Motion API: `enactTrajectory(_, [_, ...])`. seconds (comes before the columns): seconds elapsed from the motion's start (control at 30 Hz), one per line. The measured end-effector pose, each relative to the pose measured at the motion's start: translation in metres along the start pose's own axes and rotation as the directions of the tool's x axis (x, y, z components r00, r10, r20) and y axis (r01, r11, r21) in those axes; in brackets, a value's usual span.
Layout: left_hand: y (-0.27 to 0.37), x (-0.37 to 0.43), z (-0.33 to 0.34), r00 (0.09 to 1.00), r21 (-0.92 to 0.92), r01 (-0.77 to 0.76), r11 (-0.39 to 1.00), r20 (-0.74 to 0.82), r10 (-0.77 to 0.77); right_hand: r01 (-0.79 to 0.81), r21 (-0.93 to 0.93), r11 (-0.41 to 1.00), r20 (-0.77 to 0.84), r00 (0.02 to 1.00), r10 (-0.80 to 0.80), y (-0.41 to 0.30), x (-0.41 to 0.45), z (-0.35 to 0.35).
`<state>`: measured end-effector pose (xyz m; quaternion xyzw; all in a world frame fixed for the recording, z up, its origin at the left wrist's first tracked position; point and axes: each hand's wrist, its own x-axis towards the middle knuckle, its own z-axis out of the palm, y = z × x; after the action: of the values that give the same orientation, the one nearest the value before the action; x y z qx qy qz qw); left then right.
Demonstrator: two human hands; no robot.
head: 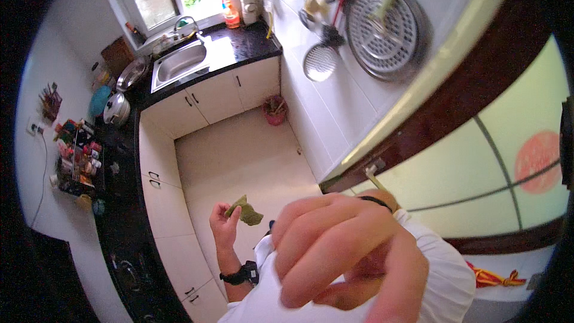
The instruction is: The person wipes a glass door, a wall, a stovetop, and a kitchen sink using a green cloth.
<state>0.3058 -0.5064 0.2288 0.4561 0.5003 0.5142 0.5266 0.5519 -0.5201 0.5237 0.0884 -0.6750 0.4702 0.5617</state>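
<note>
My left hand [226,223] is raised over the floor to the right of the left-hand cabinets. Its thumb and fingers pinch a small, olive-green cloth-like piece [249,216], whose loose end hangs to the right; its exact material is unclear. My right hand [345,251] looms large and blurred, close to the camera. Its fingers are curled and its palm is mostly hidden, so I cannot tell whether anything is inside it. It covers part of my white shirt [439,255].
A black counter [121,215] runs along the left and back, over white cabinets [170,206]. It bears a steel sink [181,63], a lidded pot [117,108] and a condiment rack [83,157]. A red bin [274,110] stands in the corner. Utensils and a perforated steamer tray [383,49] hang by a door [462,161].
</note>
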Motion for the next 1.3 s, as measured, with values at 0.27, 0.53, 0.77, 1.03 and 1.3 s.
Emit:
enactTrajectory(0.27, [-0.011,0.062,-0.058,0.999,0.089,0.032,0.996,0.01,-0.033,0.537,-0.537,0.651,0.192,0.829,-0.526,0.092,0.057,0.004])
enactTrajectory(0.53, [-0.041,0.135,-0.069,0.998,0.004,0.066,0.998,-0.012,-0.066,-0.395,-0.504,0.768,-0.035,0.898,0.439,0.199,0.016,-0.102])
enactTrajectory(0.77, [-0.01,0.239,-0.028,0.991,0.149,0.029,0.988,0.124,-0.047,-0.636,-0.608,0.475,0.012,0.59,0.807,0.358,-0.116,-0.213])
enactTrajectory(1.03, [0.029,0.373,-0.014,0.976,0.356,0.055,0.933,0.176,-0.125,-0.81,-0.402,0.427,0.01,0.462,0.887,0.455,-0.084,-0.309])
enactTrajectory(1.3, [0.038,0.471,-0.039,0.993,0.453,0.066,0.889,0.059,-0.103,-0.645,-0.481,0.593,0.079,0.642,0.762,0.52,-0.013,-0.4])
